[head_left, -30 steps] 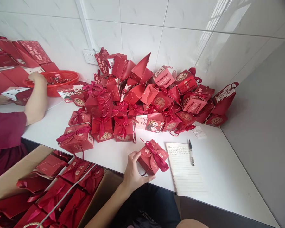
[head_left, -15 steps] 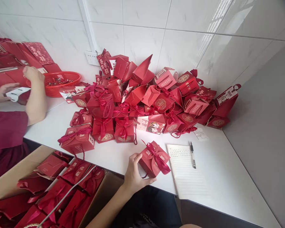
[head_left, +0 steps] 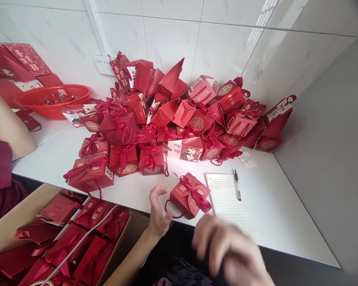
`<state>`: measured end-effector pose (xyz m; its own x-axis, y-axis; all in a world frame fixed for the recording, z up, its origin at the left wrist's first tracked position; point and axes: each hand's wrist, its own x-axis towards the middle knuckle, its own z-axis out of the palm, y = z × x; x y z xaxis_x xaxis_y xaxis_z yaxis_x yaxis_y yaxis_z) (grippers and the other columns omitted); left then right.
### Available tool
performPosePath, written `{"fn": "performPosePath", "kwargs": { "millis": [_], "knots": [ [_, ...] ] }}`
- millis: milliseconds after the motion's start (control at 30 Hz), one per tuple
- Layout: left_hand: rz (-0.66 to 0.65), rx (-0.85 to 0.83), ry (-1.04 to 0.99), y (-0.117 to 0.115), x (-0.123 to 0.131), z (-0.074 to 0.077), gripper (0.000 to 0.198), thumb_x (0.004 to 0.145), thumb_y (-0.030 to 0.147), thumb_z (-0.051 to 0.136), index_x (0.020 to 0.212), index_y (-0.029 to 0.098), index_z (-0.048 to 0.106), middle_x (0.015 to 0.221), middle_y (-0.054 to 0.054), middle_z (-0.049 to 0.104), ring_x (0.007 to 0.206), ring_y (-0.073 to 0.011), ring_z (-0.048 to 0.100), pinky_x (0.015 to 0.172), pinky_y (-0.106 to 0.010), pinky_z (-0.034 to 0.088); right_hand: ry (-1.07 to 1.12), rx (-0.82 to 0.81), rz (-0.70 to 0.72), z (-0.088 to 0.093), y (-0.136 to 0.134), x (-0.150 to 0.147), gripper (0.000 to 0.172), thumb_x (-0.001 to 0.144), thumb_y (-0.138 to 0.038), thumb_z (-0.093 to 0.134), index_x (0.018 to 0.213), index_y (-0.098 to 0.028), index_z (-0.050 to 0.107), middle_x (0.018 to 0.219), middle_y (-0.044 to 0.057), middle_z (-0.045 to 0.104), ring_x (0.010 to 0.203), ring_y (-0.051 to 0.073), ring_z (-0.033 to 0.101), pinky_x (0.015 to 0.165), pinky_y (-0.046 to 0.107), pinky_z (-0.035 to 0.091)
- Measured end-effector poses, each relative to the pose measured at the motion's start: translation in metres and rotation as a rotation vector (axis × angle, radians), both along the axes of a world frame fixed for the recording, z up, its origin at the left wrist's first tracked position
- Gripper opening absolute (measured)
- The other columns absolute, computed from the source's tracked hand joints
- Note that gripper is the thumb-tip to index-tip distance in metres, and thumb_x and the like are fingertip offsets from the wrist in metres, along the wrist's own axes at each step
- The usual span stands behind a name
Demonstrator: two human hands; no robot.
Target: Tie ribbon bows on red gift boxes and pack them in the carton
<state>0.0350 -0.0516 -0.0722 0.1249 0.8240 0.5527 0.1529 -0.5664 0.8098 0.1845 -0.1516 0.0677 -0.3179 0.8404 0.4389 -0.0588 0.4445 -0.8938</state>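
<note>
A red gift box (head_left: 188, 194) with a tied ribbon bow and a cord handle sits near the table's front edge. Just left of it is my left hand (head_left: 159, 212), apart from the box, fingers curved and spread with nothing in them. My right hand (head_left: 231, 248) is raised in front of my dark shirt, below the box. Motion smears its fingers, so whether it holds anything is unclear. Several similar ribboned boxes, among them one red box (head_left: 151, 161), line the front of a large heap.
A lined notebook (head_left: 226, 194) with a pen (head_left: 237, 184) lies to the right. On the left stand a red plastic basket (head_left: 32, 104) and a co-worker's arm (head_left: 10, 123). Below the table edge, a cardboard carton (head_left: 123, 232) holds red boxes; a grey cable (head_left: 80, 243) crosses it.
My left hand has let go of the red gift box and drawn back to the left. My right hand has come into view from below. The camera view has shifted slightly.
</note>
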Motion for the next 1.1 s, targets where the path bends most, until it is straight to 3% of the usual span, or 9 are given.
{"fn": "performPosePath", "kwargs": {
  "millis": [67,100,133,233,367,633,833,967,1100],
  "knots": [
    [0.013,-0.161,-0.024,0.012,-0.001,0.014,0.048,0.088,0.048,0.039,0.127,0.02,0.039,0.11,-0.011,0.05,0.1,-0.023,0.053,0.088,-0.041,0.044,-0.117,-0.222,-0.657,-0.011,0.01,0.024,0.023,0.093,-0.037,0.04,0.079,-0.023,0.052,0.076,0.002,0.058,0.072,0.018,0.055,0.069,0.029,0.043],
    [-0.023,-0.237,-0.003,0.02,0.0,0.022,0.041,0.088,0.044,0.042,0.121,0.021,0.046,0.112,-0.01,0.052,0.103,-0.0227,0.052,0.091,-0.04,0.043,-0.223,-0.325,-0.865,-0.017,0.014,0.034,0.025,0.092,-0.041,0.042,0.077,-0.023,0.052,0.075,0.002,0.057,0.071,0.018,0.053,0.067,0.029,0.042],
    [-0.064,-0.3,0.009,0.029,0.002,0.03,0.036,0.087,0.043,0.045,0.115,0.02,0.051,0.113,-0.01,0.053,0.106,-0.0229,0.052,0.092,-0.04,0.043,-0.322,-0.412,-0.949,-0.024,0.018,0.042,0.03,0.09,-0.046,0.043,0.076,-0.022,0.052,0.075,0.002,0.058,0.07,0.018,0.053,0.066,0.03,0.041],
    [-0.236,-0.485,0.012,0.054,0.011,0.05,0.032,0.081,0.042,0.052,0.103,0.019,0.058,0.108,-0.008,0.059,0.105,-0.0228,0.055,0.09,-0.037,0.045,-0.454,-0.61,-0.774,-0.041,0.025,0.054,0.047,0.088,-0.059,0.036,0.071,-0.02,0.057,0.074,0.005,0.061,0.071,0.02,0.055,0.069,0.032,0.041],
    [-0.357,-0.558,0.015,0.063,0.016,0.059,0.027,0.079,0.044,0.054,0.079,0.017,0.058,0.084,-0.004,0.062,0.088,-0.0194,0.059,0.084,-0.032,0.046,-0.363,-0.725,-0.546,-0.049,0.027,0.051,0.052,0.08,-0.067,0.043,0.061,-0.019,0.053,0.061,0.002,0.057,0.06,0.017,0.05,0.059,0.029,0.039],
    [-0.315,-0.596,0.025,0.05,-0.001,0.053,0.031,0.078,0.043,0.056,0.062,0.018,0.048,0.058,0.003,0.047,0.058,-0.0113,0.047,0.06,-0.023,0.04,0.088,-0.693,-0.535,-0.067,0.025,0.057,0.047,0.069,-0.062,0.065,0.059,-0.019,0.048,0.055,-0.002,0.048,0.056,0.013,0.042,0.058,0.027,0.035],
    [-0.231,-0.574,-0.056,0.057,-0.009,0.054,0.029,0.082,0.04,0.047,0.061,0.02,0.04,0.055,0.004,0.043,0.057,-0.0113,0.045,0.062,-0.025,0.039,0.274,-0.694,-0.591,-0.068,0.027,0.063,0.042,0.068,-0.054,0.071,0.06,-0.018,0.05,0.057,-0.003,0.049,0.056,0.012,0.043,0.059,0.026,0.036],
    [-0.365,-0.557,0.1,0.056,0.001,0.065,0.02,0.078,0.037,0.057,0.082,0.018,0.056,0.075,0.0,0.057,0.074,-0.0144,0.055,0.07,-0.026,0.042,0.293,-0.689,-0.532,-0.065,0.03,0.058,0.041,0.071,-0.052,0.07,0.062,-0.018,0.049,0.057,-0.004,0.047,0.053,0.01,0.04,0.055,0.024,0.032],
    [-0.462,-0.525,0.228,0.052,0.012,0.072,0.022,0.081,0.038,0.054,0.072,0.018,0.054,0.071,0.002,0.053,0.07,-0.0133,0.051,0.067,-0.024,0.041,0.387,-0.699,-0.517,-0.066,0.031,0.054,0.039,0.073,-0.048,0.07,0.061,-0.018,0.048,0.057,-0.004,0.045,0.054,0.009,0.039,0.055,0.024,0.033]
  ]
}}
